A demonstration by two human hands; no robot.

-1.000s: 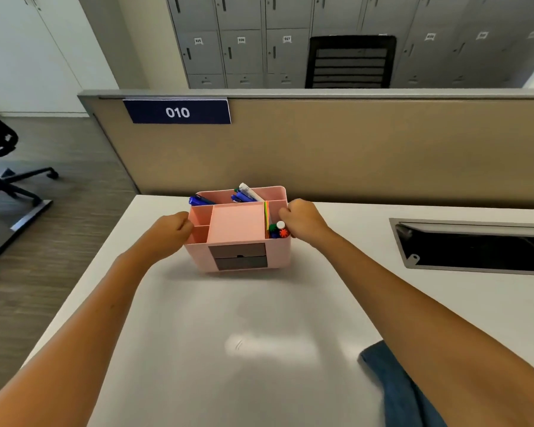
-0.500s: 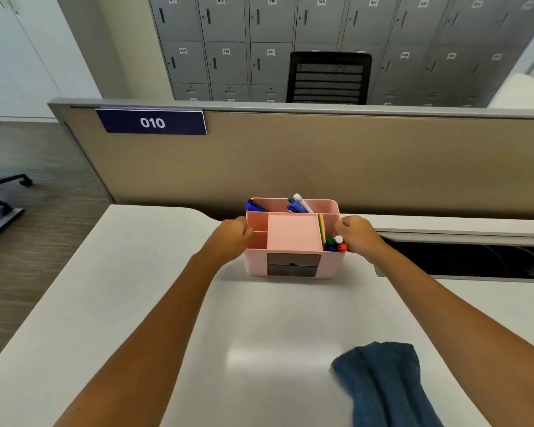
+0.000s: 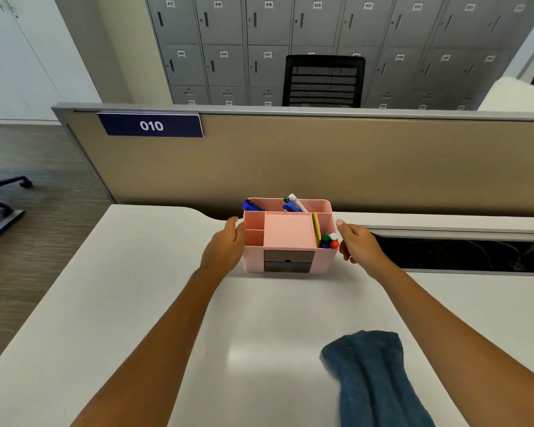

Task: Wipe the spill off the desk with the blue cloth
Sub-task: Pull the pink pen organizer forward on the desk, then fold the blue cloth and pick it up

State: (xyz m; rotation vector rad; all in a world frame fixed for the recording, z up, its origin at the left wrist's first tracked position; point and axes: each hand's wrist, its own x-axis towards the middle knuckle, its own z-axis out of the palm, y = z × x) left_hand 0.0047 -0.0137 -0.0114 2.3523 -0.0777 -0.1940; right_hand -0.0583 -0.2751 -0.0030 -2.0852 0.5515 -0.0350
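Note:
A blue cloth (image 3: 373,377) lies crumpled on the white desk (image 3: 136,303) at the lower right, under my right forearm. A pink desk organizer (image 3: 287,238) with pens and markers stands near the desk's back edge. My left hand (image 3: 225,248) is at its left side, fingers loosened and touching or just off the wall. My right hand (image 3: 356,245) is beside its right side with fingers spread and a small gap to the wall. Neither hand holds anything. No spill is clearly visible; only a pale glare shows on the desk in front of the cloth.
A beige partition (image 3: 321,161) with a "010" sign (image 3: 151,126) closes off the desk's back. An open cable tray (image 3: 463,254) is cut into the desk at the right. Grey lockers and a black chair (image 3: 324,81) stand beyond.
Both hands gripped the organizer's sides earlier and have now let go, fingers opening. The organizer sits farther right along the back edge, near the cable tray. The view has shifted right.

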